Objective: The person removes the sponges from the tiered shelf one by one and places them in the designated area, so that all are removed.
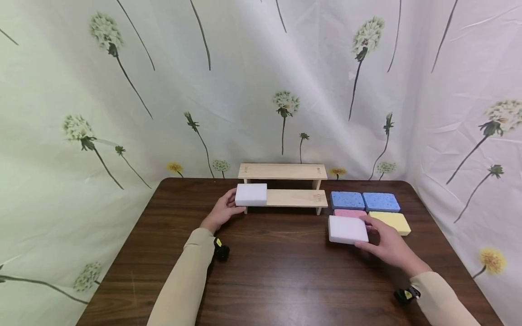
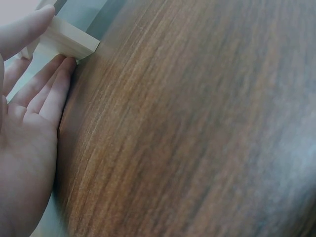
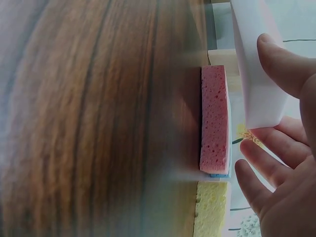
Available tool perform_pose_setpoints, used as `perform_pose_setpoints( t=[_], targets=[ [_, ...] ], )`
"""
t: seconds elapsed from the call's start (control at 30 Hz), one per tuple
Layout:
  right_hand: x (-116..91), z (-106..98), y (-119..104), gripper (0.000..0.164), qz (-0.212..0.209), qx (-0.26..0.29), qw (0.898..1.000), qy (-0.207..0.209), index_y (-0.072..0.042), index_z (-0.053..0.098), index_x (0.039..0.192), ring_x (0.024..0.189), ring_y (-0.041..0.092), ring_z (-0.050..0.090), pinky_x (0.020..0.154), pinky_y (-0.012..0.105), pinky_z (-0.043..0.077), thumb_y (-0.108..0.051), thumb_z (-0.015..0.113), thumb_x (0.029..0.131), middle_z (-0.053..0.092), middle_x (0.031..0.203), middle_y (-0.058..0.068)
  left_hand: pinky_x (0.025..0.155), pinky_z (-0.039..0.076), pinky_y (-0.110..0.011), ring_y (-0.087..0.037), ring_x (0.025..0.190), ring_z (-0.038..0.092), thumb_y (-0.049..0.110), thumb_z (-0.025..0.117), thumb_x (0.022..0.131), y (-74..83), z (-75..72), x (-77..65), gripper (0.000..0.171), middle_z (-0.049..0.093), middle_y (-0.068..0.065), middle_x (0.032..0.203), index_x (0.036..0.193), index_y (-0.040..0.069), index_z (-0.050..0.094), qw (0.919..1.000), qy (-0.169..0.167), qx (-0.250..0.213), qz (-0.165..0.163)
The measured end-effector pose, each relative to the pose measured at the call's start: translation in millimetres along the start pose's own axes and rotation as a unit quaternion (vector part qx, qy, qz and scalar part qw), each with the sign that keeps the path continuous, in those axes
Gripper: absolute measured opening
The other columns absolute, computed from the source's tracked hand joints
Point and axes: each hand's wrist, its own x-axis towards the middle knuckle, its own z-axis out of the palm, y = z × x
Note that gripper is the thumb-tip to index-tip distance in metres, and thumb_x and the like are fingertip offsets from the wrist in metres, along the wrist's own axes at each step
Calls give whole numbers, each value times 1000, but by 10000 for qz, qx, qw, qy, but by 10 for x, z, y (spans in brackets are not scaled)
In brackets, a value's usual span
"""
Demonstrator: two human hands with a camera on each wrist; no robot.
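A white block-shaped sponge (image 1: 251, 194) lies on the left end of the lower board of a two-tier wooden stand (image 1: 297, 198). My left hand (image 1: 223, 209) holds that sponge by its left end; in the left wrist view its lower fingers (image 2: 49, 94) extend to the stand's leg. On the right, my right hand (image 1: 387, 242) pinches a second white sponge (image 1: 348, 229) by its right end, thumb in front. This sponge is off the table, partly covering a pink sponge (image 3: 215, 118). Beside the pink one lies a yellow sponge (image 1: 389, 222).
Two blue sponges (image 1: 347, 200) lie side by side behind the pink and yellow ones, right of the stand. The stand's upper board (image 1: 282, 171) is near the back edge of the dark wooden table (image 1: 269, 276). A flower-printed curtain (image 1: 244, 113) hangs behind.
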Motion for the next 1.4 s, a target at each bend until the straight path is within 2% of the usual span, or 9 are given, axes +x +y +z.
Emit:
perform_pose_setpoints(
  t=[0.13, 0.37, 0.63, 0.87, 1.07, 1.23, 1.4],
  targets=[
    [-43, -5, 18, 88, -12, -67, 10000, 27, 2, 50, 149, 118, 45, 67, 99, 63, 53, -45, 88, 85, 59, 144, 28, 120, 39, -51, -41, 145, 46, 1, 77, 94, 9, -4, -9, 83, 45, -27, 159, 163, 2, 31, 10000, -18, -14, -36],
    [-108, -27, 56, 89, 88, -154, 9998, -60, 3, 50, 150, 123, 47, 64, 99, 63, 53, -49, 86, 86, 54, 149, 28, 120, 38, -53, -42, 146, 45, 1, 75, 95, 27, 0, 2, 84, 44, -29, 159, 164, 1, 28, 10000, -29, 13, -13],
    [-178, -49, 63, 84, -108, -278, 9995, 82, 4, 52, 147, 122, 44, 63, 95, 62, 55, -42, 88, 86, 60, 141, 28, 118, 41, -51, -39, 143, 49, 1, 77, 94, 33, -11, 9, 82, 48, -26, 157, 163, 3, 32, 9999, 11, 134, -59],
    [-231, -44, 122, 83, -111, -351, 9993, 43, 5, 55, 144, 132, 46, 56, 104, 65, 46, -43, 89, 85, 61, 142, 27, 117, 42, -52, -40, 142, 50, 2, 78, 94, 9, -10, 6, 82, 49, -25, 156, 162, 4, 34, 10000, 36, 61, -61],
    [-263, -6, 164, 82, -152, -469, 9988, 48, 5, 57, 143, 132, 45, 56, 105, 64, 43, -41, 90, 83, 62, 141, 25, 119, 39, -52, -40, 143, 49, 1, 77, 94, -5, -6, 6, 82, 48, -25, 157, 163, 3, 33, 10000, 15, -46, -44],
    [-281, -4, 170, 83, -66, -467, 9989, -36, 5, 56, 143, 130, 46, 58, 104, 64, 47, -42, 90, 83, 62, 141, 26, 118, 41, -51, -40, 143, 49, 1, 77, 94, -9, -9, 9, 82, 48, -25, 157, 163, 3, 32, 10000, 25, 45, -54],
    [-298, 8, 185, 83, -38, -566, 9984, -87, 4, 56, 143, 123, 42, 64, 97, 59, 55, -43, 90, 83, 63, 139, 25, 116, 43, -50, -39, 142, 50, 0, 76, 94, 1, -7, 2, 82, 49, -25, 157, 163, 3, 33, 9999, 25, 71, -91]
  ],
)
